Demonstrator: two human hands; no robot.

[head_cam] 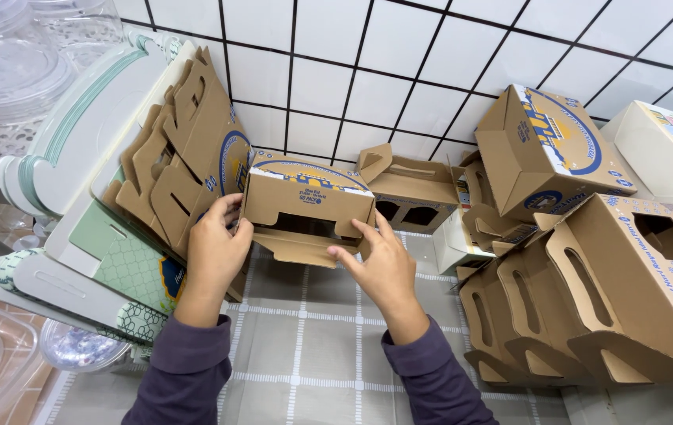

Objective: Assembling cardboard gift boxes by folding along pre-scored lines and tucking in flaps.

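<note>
A brown cardboard carrier box (309, 201) with a blue and yellow printed top is held up in front of me over the table. My left hand (216, 248) grips its left end, fingers wrapped around the side wall. Over on the other side, my right hand (380, 264) presses on the right end and the lower flap (297, 250), which sticks out underneath, half folded. Both arms wear dark purple sleeves.
A stack of flat unfolded cardboard blanks (187, 153) leans at the left against green and white plastic trays (84, 134). Several assembled boxes (604, 291) crowd the right side, one (545, 149) tilted on top. A white tiled wall (368, 71) stands behind; a grey checked tablecloth (305, 346) lies below.
</note>
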